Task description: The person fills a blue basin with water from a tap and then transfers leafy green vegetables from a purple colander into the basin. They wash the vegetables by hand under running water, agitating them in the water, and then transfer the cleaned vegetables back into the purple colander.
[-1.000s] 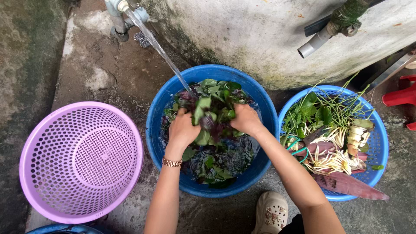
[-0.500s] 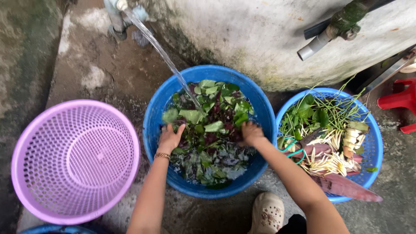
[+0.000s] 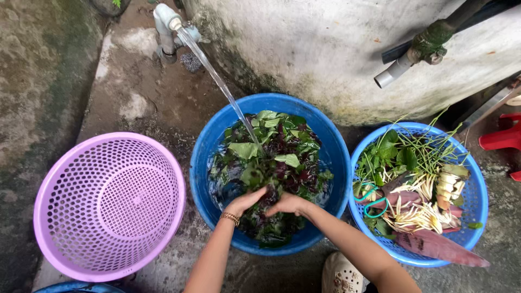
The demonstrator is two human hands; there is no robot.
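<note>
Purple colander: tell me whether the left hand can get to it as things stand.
Probably yes. The left hand is in the leafy greens in the blue basin; the purple colander sits right beside that basin on its side, with nothing between.

Two blue basins (image 3: 331, 157) (image 3: 477, 201), one purple colander (image 3: 108, 206), perhaps two taps (image 3: 165, 21) (image 3: 404, 62).

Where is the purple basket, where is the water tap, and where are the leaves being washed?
purple basket (image 3: 108, 206), head view, on its holed bottom.
water tap (image 3: 165, 19), head view, on the pale pipe end.
leaves (image 3: 282, 152), head view, on floating green and dark purple leaves.
</note>
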